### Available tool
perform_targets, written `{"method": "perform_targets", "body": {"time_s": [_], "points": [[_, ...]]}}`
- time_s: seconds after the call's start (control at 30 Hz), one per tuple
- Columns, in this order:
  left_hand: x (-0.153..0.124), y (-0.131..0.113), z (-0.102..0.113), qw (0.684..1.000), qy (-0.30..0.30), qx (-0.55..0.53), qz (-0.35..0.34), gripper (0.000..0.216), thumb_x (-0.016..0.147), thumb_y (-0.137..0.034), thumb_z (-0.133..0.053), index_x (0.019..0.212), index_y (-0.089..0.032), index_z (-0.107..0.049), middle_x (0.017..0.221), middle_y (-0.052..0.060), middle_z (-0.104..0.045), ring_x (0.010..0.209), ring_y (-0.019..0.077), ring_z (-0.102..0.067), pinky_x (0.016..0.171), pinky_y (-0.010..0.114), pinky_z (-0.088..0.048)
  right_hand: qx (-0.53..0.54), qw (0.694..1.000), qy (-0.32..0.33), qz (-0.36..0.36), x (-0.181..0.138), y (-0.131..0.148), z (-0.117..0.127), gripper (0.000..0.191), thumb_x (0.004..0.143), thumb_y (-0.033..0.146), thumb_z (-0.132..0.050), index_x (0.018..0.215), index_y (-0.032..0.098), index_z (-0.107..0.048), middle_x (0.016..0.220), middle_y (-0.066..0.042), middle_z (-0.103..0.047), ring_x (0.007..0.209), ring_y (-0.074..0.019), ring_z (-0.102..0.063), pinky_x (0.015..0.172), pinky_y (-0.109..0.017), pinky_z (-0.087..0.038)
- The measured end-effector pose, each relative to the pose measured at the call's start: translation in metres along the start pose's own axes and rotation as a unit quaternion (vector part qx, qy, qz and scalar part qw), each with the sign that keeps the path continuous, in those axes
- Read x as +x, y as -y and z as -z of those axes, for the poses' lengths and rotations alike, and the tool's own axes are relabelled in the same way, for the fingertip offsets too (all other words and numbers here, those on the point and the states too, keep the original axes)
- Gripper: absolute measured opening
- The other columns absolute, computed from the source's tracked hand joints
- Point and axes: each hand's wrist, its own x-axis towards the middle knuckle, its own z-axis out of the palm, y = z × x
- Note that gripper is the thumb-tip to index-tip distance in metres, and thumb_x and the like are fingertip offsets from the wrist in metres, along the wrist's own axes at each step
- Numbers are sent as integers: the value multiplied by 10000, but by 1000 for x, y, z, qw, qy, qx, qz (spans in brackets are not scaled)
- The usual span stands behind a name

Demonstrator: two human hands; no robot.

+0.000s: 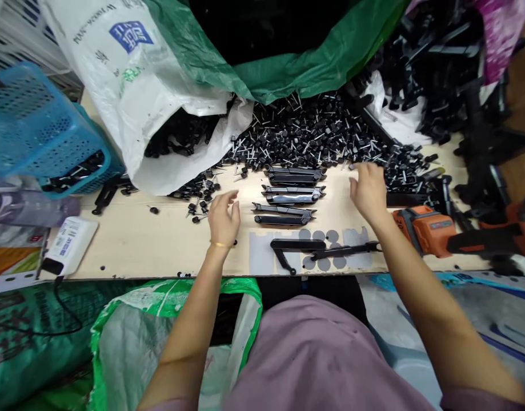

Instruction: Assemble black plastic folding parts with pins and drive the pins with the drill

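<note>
My left hand (223, 218) hovers over the table beside loose black-headed pins (196, 209), fingers loosely bent and thumb apart, nothing visible in it. At the near edge of a large heap of black-headed metal pins (305, 128), my right hand (369, 191) reaches with bent fingers; thumb and forefinger are apart, and a pin head lies close by its fingertips. Between the hands, black folding arm-like parts (293, 197) lie crosswise in a stacked row. Nearer me, another black jointed part (299, 245) lies unfolded on grey patches with round dots (262, 260).
An orange-and-black cordless power tool (429, 228) lies at right. A white sack (159, 91) spills black parts; a green bag (288, 74) stands behind the heap. At left are a blue basket (52, 125) and a white labelled device (71, 244). A green-rimmed bag (129, 342) hangs below the table edge.
</note>
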Motion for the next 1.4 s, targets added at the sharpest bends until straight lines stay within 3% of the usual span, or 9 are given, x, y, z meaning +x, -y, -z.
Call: {"method": "perform_targets", "body": {"time_s": [0.1,0.23,0.37,0.57,0.77,0.87,1.07,1.27,1.4], "points": [[42,21,-15,997,-11,79,5,458,776,-157,-544,1232,-146,-518,1161,137,-532,1102,267,-483,998,414,-365,-80,997,2,-5,41,-8,-22,308,853,180,-388,1119,105,-523,1089,-175,-526,1025,-299,-457,855,-447,-400],[78,37,-37,991,29,130,14,485,753,-150,-565,1236,-157,-518,1219,148,-490,1152,298,-432,1009,434,-344,-94,995,24,-3,44,-13,-28,265,846,175,-367,1002,112,-572,998,-149,-540,880,-249,-505,768,-386,-427],[85,38,-47,990,52,129,14,308,798,-94,-447,1052,-169,-605,1056,122,-563,1022,265,-512,908,392,-414,-74,995,62,5,28,-17,-20,240,827,201,-401,938,136,-604,1003,-138,-537,791,-231,-531,707,-374,-434],[79,33,-40,989,59,132,10,182,800,-116,-469,911,-158,-606,956,127,-584,989,289,-526,869,400,-422,-51,997,52,36,27,-26,-21,282,771,138,-426,978,158,-617,1055,-128,-537,820,-224,-547,719,-366,-456],[43,33,-16,998,-60,-20,4,386,822,-126,-458,1197,-175,-537,917,54,-597,868,178,-556,868,332,-452,64,996,-60,19,7,-16,4,248,787,216,-507,1000,175,-626,947,-74,-578,680,-148,-557,709,-319,-494],[20,32,-11,984,-70,-151,55,404,823,-191,-494,1226,-193,-533,864,27,-588,778,137,-563,793,293,-492,119,990,-80,-11,-19,-10,13,232,820,237,-484,987,192,-640,904,-55,-589,654,-138,-570,665,-299,-503],[-14,8,-10,904,-46,-388,176,392,751,-279,-633,1114,-192,-512,803,-13,-537,688,103,-613,727,281,-551,103,995,-14,-4,-46,-13,6,223,804,190,-478,935,176,-658,862,-65,-577,702,-169,-570,703,-334,-503],[-76,-33,5,859,-32,-460,224,395,729,-265,-698,1063,-205,-494,829,-16,-557,703,104,-639,740,287,-556,67,980,145,115,-53,0,14,291,809,166,-468,1063,196,-605,1040,-95,-550,851,-201,-576,715,-329,-494],[-105,-45,-3,849,-22,-468,245,327,761,-250,-678,1035,-202,-506,801,-9,-591,711,114,-652,747,271,-535,13,953,243,180,-72,-1,15,286,811,154,-453,1041,242,-599,1091,-87,-537,979,-240,-535,651,-300,-483]]}}
